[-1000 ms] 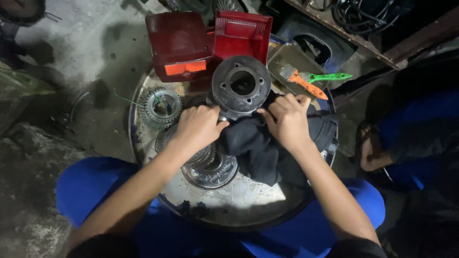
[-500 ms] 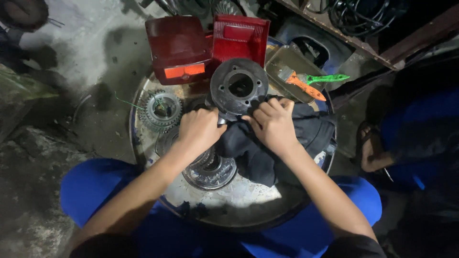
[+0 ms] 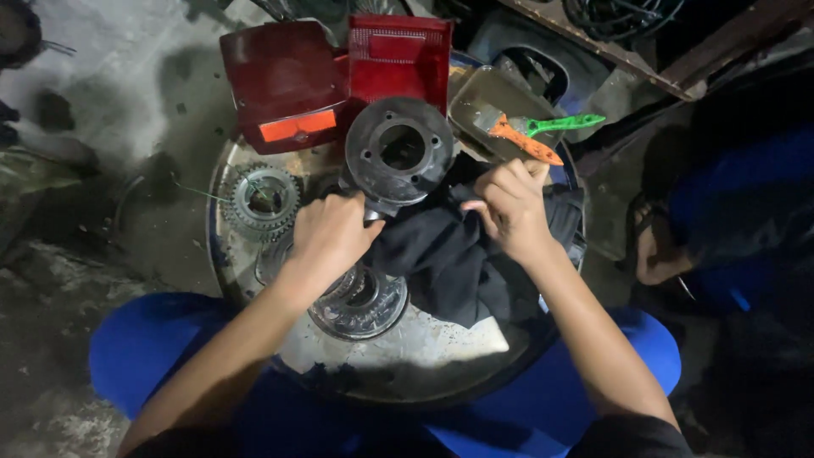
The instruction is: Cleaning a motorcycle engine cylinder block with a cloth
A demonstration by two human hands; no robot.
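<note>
A shallow grey tray (image 3: 496, 95) stands at the far right edge of the round metal desk (image 3: 398, 360); in it lies a paintbrush (image 3: 538, 134) with a green handle and an orange ferrule, its handle poking out over the tray's rim.

The round metal hub (image 3: 398, 153) sits near the middle of the desk's far half. It is a dark grey, dull disc turned face-up, with a large central bore and a ring of smaller bolt holes around it, and a narrower neck below. The left hand (image 3: 332, 237) is curled closed around that lower neck, fingers wrapped under the disc. The right hand (image 3: 509, 208) is bunched shut on a black cloth (image 3: 449, 259), which spreads from under the hub toward the person.

Below the left hand a shiny ribbed metal part (image 3: 365, 301) is partly covered by the wrist, so its shape cannot be told in full. A toothed gear (image 3: 263, 199) lies at the desk's left edge. Two red lamp housings (image 3: 339, 72) stand behind the hub. At the right, another person's sandalled foot (image 3: 653, 250) shows dimly; the rest is lost in shadow.
</note>
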